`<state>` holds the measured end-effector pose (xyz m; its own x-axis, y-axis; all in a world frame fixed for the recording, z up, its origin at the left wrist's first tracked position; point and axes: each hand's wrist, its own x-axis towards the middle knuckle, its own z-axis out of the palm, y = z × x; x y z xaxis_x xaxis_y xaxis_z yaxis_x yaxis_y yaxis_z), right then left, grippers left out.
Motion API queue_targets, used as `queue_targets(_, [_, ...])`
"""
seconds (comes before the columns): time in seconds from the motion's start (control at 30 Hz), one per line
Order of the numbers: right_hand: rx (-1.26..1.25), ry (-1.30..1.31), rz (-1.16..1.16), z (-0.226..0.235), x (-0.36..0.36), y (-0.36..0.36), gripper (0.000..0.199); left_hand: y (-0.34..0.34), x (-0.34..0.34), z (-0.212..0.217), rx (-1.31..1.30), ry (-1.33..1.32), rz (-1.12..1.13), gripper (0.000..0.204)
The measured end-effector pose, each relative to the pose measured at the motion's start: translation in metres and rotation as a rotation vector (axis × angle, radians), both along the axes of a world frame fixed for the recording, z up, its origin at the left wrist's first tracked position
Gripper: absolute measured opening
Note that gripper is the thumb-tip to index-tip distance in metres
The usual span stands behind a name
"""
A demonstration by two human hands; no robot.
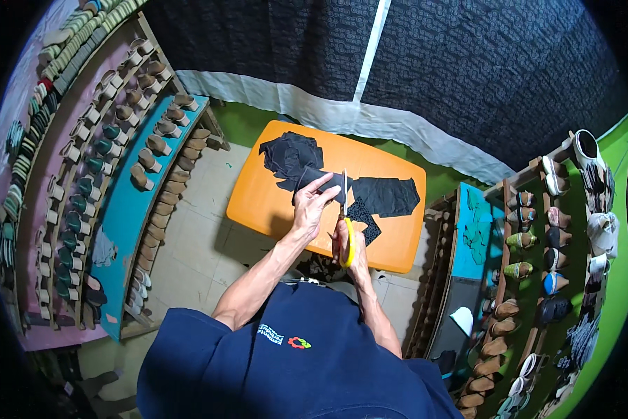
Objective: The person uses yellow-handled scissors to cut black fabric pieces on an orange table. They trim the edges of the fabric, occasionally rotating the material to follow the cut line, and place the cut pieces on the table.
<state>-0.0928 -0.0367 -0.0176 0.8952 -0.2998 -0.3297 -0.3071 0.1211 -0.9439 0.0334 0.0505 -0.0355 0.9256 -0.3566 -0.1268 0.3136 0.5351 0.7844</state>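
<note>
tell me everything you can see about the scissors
The scissors have smooth yellow handles, apparently plastic, and long, narrow, silvery blades that look metal. The right hand grips the handles. The blades point away from the person, over the orange table, alongside dark cloth; whether they touch it is unclear.

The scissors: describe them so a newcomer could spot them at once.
Find the orange table in the middle. At its near edge, the right hand holds the scissors. Their bright yellow handle sets them apart from the black fabric pieces.

Navy shirt [342, 363] bears white lettering [270, 335] beside an emblem [299, 343].
</note>
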Motion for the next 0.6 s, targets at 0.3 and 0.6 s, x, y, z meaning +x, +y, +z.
queue_targets(0.3, [-0.044, -0.006, 0.058, -0.021, -0.022, 0.003, 0.052, 0.028, 0.034, 0.009, 0.078, -0.030, -0.099, 0.043])
queue_targets(0.6, [-0.153, 0.052, 0.173, -0.011, -0.032, 0.000, 0.054, 0.045, 0.040, 0.011, 0.177, -0.121, -0.364, 0.053])
